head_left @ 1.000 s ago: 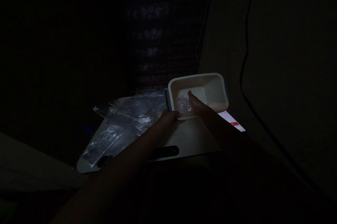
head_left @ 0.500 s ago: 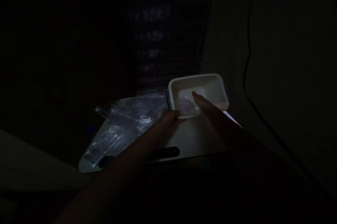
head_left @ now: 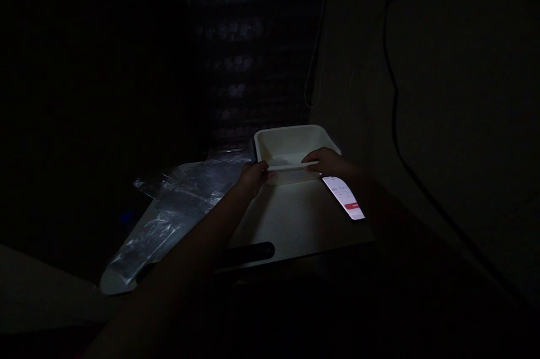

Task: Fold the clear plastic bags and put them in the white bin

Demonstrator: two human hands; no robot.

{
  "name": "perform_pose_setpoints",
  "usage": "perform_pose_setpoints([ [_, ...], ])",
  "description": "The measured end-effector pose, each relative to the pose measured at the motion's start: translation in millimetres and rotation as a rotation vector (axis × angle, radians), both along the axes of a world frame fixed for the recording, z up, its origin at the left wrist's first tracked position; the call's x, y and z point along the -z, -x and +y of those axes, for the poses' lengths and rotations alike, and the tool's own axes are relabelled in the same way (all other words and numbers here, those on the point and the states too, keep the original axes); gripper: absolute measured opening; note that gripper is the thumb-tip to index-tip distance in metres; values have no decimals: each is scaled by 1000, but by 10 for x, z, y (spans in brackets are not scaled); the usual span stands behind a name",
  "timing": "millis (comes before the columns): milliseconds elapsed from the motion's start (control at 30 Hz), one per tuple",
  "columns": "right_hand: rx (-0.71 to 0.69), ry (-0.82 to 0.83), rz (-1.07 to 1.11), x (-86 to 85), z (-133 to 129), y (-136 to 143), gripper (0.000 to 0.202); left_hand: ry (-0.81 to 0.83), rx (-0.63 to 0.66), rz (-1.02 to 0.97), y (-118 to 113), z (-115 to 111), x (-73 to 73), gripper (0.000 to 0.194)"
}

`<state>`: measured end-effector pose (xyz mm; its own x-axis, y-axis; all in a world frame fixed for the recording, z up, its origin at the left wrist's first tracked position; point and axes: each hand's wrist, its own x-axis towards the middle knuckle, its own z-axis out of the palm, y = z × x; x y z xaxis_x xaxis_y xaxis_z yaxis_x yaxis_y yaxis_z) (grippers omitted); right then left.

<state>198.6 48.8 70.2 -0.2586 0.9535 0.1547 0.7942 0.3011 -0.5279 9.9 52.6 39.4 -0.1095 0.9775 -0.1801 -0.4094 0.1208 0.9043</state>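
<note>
A white plastic basin [head_left: 295, 174] stands at the back of a small white table [head_left: 291, 218]. My left hand [head_left: 253, 175] is closed on its near rim at the left corner. On the same rim, toward the right, my right hand [head_left: 323, 161] grips with the thumb outside and fingers over the edge. The inside of the basin shows only in part, and its bottom is dim. Crinkled clear plastic bags [head_left: 185, 196] lie left of the basin, partly behind my left forearm. A lit phone [head_left: 345, 198] lies on the table just right of the basin's near side.
The table has a dark slot [head_left: 253, 253] along its near edge. A dark cable [head_left: 395, 106] hangs down the wall at the right. Behind the table are dark blinds [head_left: 236, 61] with a looped cord [head_left: 310, 101]. The surroundings are very dark.
My right hand has come out of the basin and taken hold of its near rim. The basin has tipped so its outer near side shows. The phone is now uncovered.
</note>
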Motion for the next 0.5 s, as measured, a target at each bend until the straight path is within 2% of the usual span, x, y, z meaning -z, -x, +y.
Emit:
perform_pose_setpoints([
  [167, 22, -214, -106, 136, 150, 28, 22, -44, 22, -7, 34, 31, 14, 9],
  [300, 52, -291, -135, 187, 263, 21, 22, -58, -22, 75, 163, 20, 59, 4],
  [400, 73, -301, -145, 212, 303, 21, 23, -96, -138, 366, 389, 35, 111, 11],
  [467, 76, -318, -155, 224, 292, 30, 24, -168, -184, 731, 578, 33, 146, 14],
  [500, 78, -349, -163, 223, 273, 41, 26, -253, -165, 944, 671, 20, 161, 14],
])
